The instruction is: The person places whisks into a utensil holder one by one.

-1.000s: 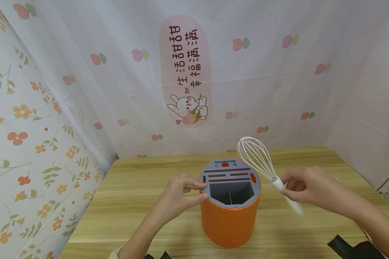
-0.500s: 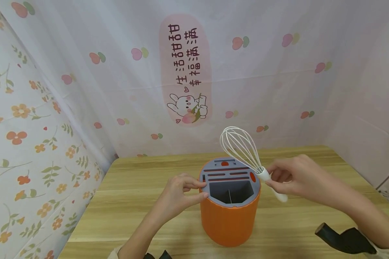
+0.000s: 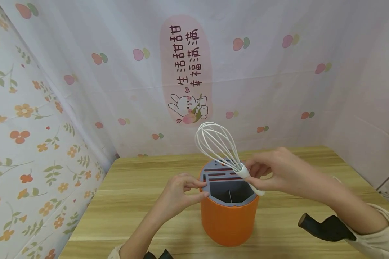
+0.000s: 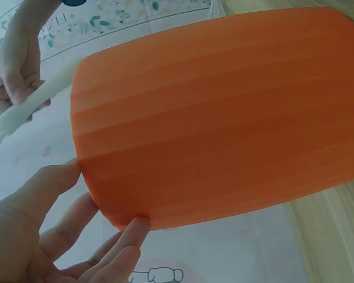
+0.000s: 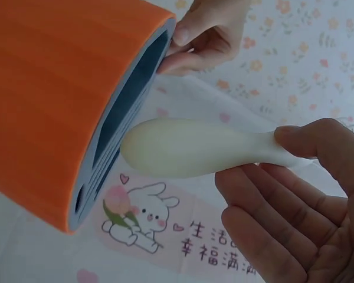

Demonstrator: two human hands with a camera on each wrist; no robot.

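My right hand [image 3: 278,172] pinches a white whisk [image 3: 217,144] near the top of its handle. The whisk's wire loops point up and to the left, with the rounded handle end hanging beside the rim of an orange utensil holder [image 3: 228,223]. The right wrist view shows that handle [image 5: 189,147] just apart from the holder's opening. My left hand [image 3: 178,194] rests its thumb and fingertips on the left rim. In the left wrist view, those fingertips [image 4: 138,227] touch the upper edge and side. The grey top [image 3: 214,165] has narrow slots and a larger divided opening at the front.
The holder stands upright on a wooden table [image 3: 133,201]. Behind it hangs a white printed curtain [image 3: 123,86], and a floral one [image 3: 35,144] covers the left side. Black straps [image 3: 327,228] show near the right sleeve.
My right hand has carried the whisk leftward, from beside the holder to above its right rim. The left hand and the holder have stayed in place.
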